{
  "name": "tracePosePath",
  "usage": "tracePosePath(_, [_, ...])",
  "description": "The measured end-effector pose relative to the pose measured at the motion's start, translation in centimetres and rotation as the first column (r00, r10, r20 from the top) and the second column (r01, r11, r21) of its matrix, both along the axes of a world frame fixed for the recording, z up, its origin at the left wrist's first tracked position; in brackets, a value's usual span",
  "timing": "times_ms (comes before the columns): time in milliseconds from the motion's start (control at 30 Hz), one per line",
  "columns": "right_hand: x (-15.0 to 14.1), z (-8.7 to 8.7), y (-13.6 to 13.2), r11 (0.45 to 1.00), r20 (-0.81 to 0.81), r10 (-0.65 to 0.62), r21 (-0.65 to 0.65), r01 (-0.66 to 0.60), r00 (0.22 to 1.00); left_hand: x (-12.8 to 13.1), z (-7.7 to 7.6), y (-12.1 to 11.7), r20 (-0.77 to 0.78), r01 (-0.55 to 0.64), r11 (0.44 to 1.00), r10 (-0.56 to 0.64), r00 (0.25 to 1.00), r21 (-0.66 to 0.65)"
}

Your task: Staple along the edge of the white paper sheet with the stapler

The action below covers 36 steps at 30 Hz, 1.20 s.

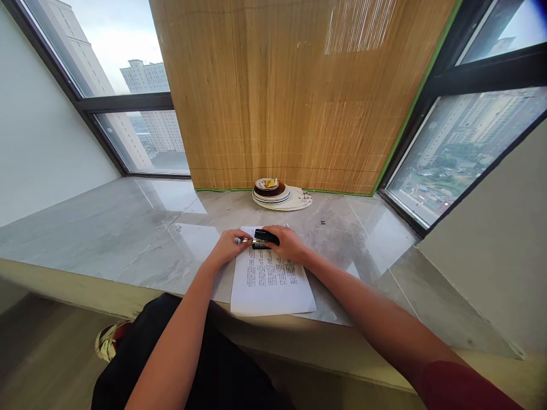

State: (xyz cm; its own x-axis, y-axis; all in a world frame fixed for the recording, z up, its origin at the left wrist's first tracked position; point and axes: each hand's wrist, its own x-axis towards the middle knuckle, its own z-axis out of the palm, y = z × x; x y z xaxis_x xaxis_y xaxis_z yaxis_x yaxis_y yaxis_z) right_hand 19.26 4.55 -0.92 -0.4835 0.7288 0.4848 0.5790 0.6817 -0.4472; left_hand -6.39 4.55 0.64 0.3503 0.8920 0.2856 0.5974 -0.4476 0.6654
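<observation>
My right hand (287, 242) is wrapped round a black stapler (266, 236) from its right side. The stapler stands over the upper part of a printed sheet of paper (273, 296), and its top looks lifted from the base. A thin shiny metal part (245, 240) sticks out at the stapler's left. My left hand (229, 246) closes its fingers round the end of that metal part. The fingers partly hide it, so whether it is joined to the stapler is unclear. The paper lies on the marble sill with its lower edge near the front edge.
Behind the hands, a stack of plates (271, 196) stands on a pale oval board (300, 198) against a bamboo blind (277, 114). Small dark bits (322, 222) lie on the marble sill (141, 233) to the right. Windows flank the blind.
</observation>
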Motion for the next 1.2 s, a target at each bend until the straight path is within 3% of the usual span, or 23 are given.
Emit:
tracePosePath(333, [0.0, 0.0, 0.0, 1.000, -0.038, 0.010, -0.019, -0.010, 0.999, 0.0, 0.2, -0.3, -0.001, -0.004, 1.000, 0.004, 1.000, 0.027])
tracePosePath(767, [1.9, 0.7, 0.3, 0.996, -0.326, 0.041, -0.065, -0.066, 0.944, -1.9, 2.1, -1.1, 0.083, 0.179, 0.982, -0.183, 0.980, 0.055])
tracePosePath(967, [0.5, 1.0, -1.0, 0.984, -0.361, 0.141, -0.048, -0.170, 0.922, -0.3, 1.4, -1.3, 0.137, 0.148, 0.986, -0.158, 0.978, 0.075])
tracePosePath(1200, [-0.8, 1.0, -1.9, 0.986, -0.368, 0.128, -0.051, -0.158, 0.921, 0.5, 1.4, -1.3, 0.117, 0.119, 0.986, -0.132, 0.984, 0.118])
